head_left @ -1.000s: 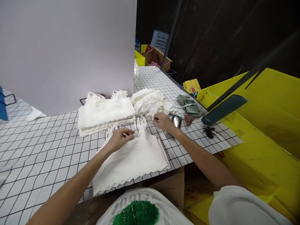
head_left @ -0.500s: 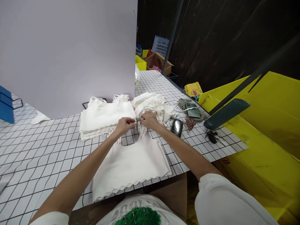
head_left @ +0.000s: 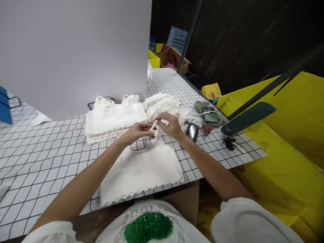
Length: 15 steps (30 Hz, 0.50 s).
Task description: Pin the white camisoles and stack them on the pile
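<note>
Garment workshop — stacked white tops (head_left: 115, 118), yellow bins (head_left: 286, 135).

A grid-patterned table (head_left: 45, 152) fills the left and centre of the frame, with a pale backdrop board (head_left: 71, 54) standing along its far edge. Right of centre lie a dark phone (head_left: 192, 131), a bunch of keys (head_left: 231, 143) and a green wallet (head_left: 211, 117). Yellow bins (head_left: 291, 135) occupy the right side. A cardboard box (head_left: 174, 59) sits at upper centre.

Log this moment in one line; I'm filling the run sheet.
left hand: pinching strap | right hand: pinching same strap | white top: flat on grid table | folded stack: behind
</note>
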{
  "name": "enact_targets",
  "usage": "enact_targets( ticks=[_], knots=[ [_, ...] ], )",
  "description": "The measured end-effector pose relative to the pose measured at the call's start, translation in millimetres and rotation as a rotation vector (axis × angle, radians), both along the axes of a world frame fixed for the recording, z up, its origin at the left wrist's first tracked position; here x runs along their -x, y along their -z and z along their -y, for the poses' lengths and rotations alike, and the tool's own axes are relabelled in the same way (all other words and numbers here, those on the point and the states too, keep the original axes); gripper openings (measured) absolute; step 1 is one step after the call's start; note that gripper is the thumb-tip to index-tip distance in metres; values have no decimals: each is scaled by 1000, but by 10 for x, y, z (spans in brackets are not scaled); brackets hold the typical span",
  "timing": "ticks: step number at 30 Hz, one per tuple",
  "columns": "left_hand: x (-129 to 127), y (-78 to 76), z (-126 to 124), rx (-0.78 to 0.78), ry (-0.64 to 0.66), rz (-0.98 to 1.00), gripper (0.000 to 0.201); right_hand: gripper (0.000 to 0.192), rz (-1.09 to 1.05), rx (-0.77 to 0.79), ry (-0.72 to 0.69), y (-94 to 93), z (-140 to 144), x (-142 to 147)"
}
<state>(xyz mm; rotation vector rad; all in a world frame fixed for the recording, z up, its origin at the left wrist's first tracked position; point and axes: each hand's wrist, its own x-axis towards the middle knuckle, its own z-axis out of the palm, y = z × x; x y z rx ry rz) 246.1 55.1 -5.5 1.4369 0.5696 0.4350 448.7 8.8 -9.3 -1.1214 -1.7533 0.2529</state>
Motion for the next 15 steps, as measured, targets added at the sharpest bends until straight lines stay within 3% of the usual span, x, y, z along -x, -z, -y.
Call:
enact_targets(
  ticks=[3,10,15],
  knots=[
    [133,-25,234,116,-14,-4,35,9,-120,114,-3,-39,118,-37],
    [313,-20,599,241,-112,-68,44,14,-267,319,-74,24,257,-73],
    [329,-23,689,347,-47,-18,43,21,-329,538,-291,3,355,-173]
  ],
)
